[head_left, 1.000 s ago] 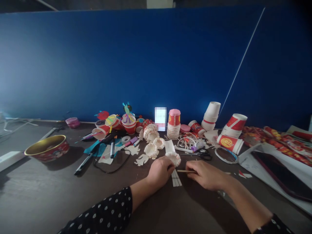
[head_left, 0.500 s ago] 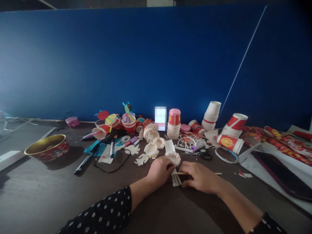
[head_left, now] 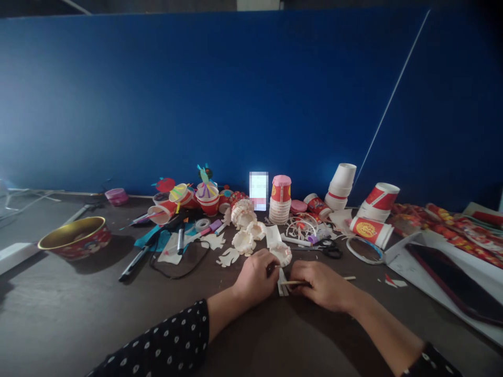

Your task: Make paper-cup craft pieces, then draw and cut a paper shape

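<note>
Both hands have drawn together since a second ago: the right hand (head_left: pixel 323 285), then well apart, now pinches a thin wooden stick (head_left: pixel 295 283) beside the left hand (head_left: pixel 256 277), which grips a frilled white paper cup piece (head_left: pixel 283 254) just beyond its fingers.

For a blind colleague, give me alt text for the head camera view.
Two hands meet at a dark table's near edge: the left hand touches a frilled paper piece, the right hand pinches a thin wooden stick. Paper cups and craft scraps lie behind.
</note>
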`<state>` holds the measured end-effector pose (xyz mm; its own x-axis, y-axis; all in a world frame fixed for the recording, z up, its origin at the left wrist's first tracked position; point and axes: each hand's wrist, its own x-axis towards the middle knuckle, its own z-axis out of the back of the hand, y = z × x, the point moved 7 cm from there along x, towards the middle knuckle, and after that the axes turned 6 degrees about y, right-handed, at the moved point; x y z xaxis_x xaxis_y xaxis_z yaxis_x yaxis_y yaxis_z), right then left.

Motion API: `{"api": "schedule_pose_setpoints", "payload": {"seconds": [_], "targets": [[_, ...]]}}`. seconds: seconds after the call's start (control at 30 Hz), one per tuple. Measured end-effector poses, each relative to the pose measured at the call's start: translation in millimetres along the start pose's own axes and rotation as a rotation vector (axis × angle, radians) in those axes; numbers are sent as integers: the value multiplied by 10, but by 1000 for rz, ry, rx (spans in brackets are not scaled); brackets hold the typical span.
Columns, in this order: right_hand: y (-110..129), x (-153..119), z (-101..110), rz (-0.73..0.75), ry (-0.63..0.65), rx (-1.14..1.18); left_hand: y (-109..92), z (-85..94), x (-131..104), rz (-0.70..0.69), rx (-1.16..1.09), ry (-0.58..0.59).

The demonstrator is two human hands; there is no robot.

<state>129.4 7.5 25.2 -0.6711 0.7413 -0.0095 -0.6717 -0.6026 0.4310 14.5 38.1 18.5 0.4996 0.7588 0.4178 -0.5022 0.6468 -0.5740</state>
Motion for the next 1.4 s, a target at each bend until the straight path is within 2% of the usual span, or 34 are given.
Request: {"api": "schedule_pose_setpoints", "payload": {"seconds": [0.17, 0.47, 0.77, 0.93, 1.2, 1.4], "targets": [[7, -4, 39, -14, -45, 41, -164, -17, -41, -164, -20, 91], [63, -2, 58, -5, -94, 90, -158, -102, -68, -142, 32, 191], [15, 0, 33, -53, -50, 128, -126, -199, -89, -153, 130, 251], [-104, -75, 74, -121, 32, 200, -130, -199, -87, -161, 122, 228], [-236, -119, 162, -195, -35, 79, -162, -137, -79, -121, 44, 213], [-166, -87, 81, -168, -45, -8, -157, -134, -72, -109, 61, 210]]}}
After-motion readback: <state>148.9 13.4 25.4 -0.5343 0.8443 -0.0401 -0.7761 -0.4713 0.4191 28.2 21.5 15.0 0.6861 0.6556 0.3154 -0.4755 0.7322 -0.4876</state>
